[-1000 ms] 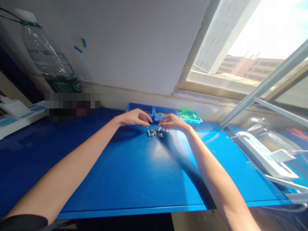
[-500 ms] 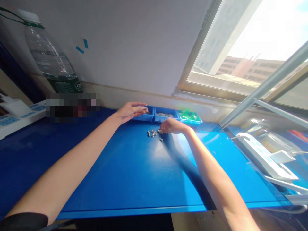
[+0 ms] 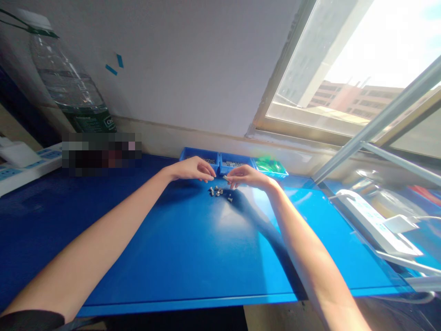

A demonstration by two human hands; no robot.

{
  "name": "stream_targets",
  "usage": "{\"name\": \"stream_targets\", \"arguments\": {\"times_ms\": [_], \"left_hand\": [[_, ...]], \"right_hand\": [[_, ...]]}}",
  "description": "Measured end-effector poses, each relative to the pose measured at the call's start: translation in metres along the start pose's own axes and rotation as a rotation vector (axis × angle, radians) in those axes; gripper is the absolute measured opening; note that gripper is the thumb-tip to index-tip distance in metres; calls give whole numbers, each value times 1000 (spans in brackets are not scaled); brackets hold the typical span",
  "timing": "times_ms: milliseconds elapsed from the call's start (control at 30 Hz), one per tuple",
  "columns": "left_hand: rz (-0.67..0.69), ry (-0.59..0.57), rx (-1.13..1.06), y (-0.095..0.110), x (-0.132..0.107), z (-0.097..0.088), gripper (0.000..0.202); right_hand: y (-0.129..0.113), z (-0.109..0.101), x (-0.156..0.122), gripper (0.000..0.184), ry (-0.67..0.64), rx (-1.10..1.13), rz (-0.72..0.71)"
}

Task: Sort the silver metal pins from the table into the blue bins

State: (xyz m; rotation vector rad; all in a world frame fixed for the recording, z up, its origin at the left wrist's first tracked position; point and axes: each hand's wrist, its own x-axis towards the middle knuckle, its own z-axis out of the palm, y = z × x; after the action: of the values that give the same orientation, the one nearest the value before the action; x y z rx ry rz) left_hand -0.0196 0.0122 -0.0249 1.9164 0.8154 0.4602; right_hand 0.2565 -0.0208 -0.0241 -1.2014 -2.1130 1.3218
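My left hand [image 3: 195,168] is closed in a pinch over the blue table, a tiny pale piece just showing at its fingertips. Facing it across a narrow gap, my right hand [image 3: 245,175] pinches a small screw-like metal part [image 3: 225,178]. Several similar metal parts [image 3: 217,191] lie in a loose cluster below the hands, and a single part [image 3: 230,199] sits closer to me. Behind the hands stand a left blue bin [image 3: 200,151] and a middle blue bin [image 3: 226,169], both with small grey parts inside.
A third blue bin [image 3: 279,174] holds green plastic bags. Power strips lie at the left [image 3: 32,169] and right [image 3: 374,225]. A large water bottle [image 3: 74,87] stands back left; a metal frame [image 3: 344,158] rises at the right.
My left hand has come from the left bin toward the table, fingers now bent down. My right hand has lifted a metal part off the table, and the hands are closer together.
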Motion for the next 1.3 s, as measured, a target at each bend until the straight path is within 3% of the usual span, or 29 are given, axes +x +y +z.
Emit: {"name": "stream_targets", "arguments": {"times_ms": [100, 267, 467, 633, 733, 867, 1133, 1300], "left_hand": [[6, -121, 101, -1, 1, 2, 34], [7, -152, 284, -14, 7, 3, 30], [9, -181, 272, -23, 10, 4, 34], [12, -177, 307, -20, 9, 5, 33], [21, -158, 327, -19, 8, 5, 27], [3, -89, 215, -11, 3, 5, 26], [-83, 173, -404, 1, -2, -3, 39], [-85, 346, -673, -3, 2, -8, 34]], "right_hand": [[-1, -1, -2, 43, 89, 118, -12], [11, -5, 4, 35, 372, 223, -55], [17, -8, 15, 23, 701, 438, -21], [7, -9, 11, 16, 768, 481, 32], [5, -11, 8, 15, 683, 410, 49], [1, -9, 5, 28, 442, 236, 67], [-13, 2, 0, 38, -150, -202, 94], [-19, 12, 1, 37, -232, -385, 155]]}}
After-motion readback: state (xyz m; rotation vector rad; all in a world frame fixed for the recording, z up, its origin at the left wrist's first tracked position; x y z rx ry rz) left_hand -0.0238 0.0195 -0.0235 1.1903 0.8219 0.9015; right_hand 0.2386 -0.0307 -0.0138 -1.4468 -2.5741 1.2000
